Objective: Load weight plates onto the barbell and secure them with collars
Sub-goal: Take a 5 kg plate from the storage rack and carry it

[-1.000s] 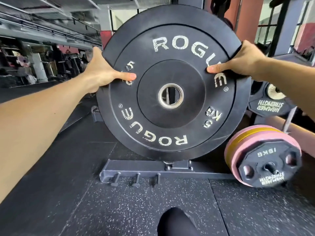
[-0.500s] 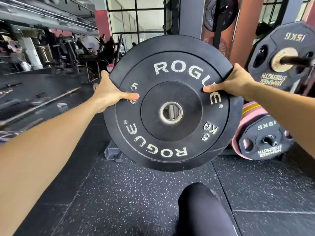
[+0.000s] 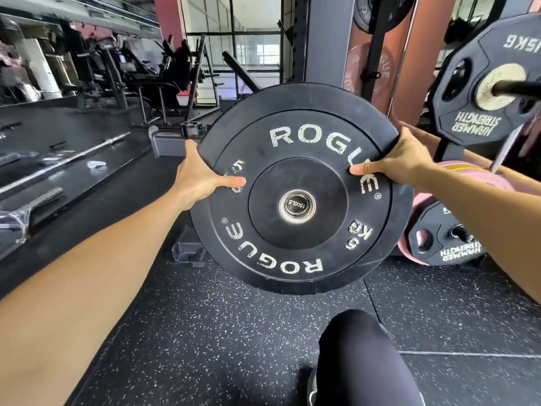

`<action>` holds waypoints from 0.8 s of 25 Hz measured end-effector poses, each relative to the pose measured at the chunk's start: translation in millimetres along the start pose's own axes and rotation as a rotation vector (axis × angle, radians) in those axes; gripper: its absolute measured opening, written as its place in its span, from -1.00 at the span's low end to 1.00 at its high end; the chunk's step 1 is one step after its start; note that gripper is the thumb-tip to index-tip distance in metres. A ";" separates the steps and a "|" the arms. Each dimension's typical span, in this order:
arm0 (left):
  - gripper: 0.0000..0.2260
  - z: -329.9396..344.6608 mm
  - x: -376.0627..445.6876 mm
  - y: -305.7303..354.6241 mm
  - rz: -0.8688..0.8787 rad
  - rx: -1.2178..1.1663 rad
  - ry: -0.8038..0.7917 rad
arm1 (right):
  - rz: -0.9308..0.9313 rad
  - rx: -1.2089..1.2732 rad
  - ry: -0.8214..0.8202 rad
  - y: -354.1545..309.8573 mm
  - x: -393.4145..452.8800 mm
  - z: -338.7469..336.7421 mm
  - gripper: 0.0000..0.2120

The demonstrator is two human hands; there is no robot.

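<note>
A black round bumper plate marked ROGUE and 5 KG stands upright in front of me, above the floor. My left hand grips its left rim, thumb across the face. My right hand grips the upper right rim, thumb on the face too. The end of a barbell sleeve, capped with a label reading 1500LB, shows inside the plate's centre hole. The rest of the bar is hidden behind the plate.
A black 15 KG plate hangs on a bar at upper right. A pink plate and another black plate stand low on the right. A rack upright rises behind. A bare barbell lies on the left floor. My knee is below.
The plate has been lifted off the floor stand and carried toward the rack. The barbell sleeve end now fills its centre hole, where before an empty hole showed.
</note>
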State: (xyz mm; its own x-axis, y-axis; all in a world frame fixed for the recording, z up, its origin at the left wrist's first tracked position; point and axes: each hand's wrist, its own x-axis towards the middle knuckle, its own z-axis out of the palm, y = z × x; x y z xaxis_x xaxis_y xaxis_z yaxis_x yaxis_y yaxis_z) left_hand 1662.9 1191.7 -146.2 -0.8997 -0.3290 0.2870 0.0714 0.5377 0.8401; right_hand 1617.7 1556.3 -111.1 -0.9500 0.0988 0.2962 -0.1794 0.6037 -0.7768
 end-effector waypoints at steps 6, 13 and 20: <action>-0.09 6.1 6.1 -10.9 0.048 -0.019 0.058 | -0.031 0.084 0.045 11.5 0.2 6.5 -0.05; 0.01 9.0 4.6 -17.4 0.112 -0.042 0.112 | -0.102 0.136 0.110 21.2 -10.7 12.2 -0.08; -0.07 25.2 46.7 -19.1 0.144 -0.041 0.097 | -0.082 0.124 0.108 23.3 31.3 27.2 -0.12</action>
State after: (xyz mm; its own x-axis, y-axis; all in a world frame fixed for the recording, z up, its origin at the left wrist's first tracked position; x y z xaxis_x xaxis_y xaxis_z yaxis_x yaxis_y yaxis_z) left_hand 1608.7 1185.7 -160.5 -0.8331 -0.3253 0.4474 0.2158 0.5536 0.8044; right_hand 1576.8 1551.9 -135.0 -0.8994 0.1414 0.4137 -0.2913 0.5118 -0.8082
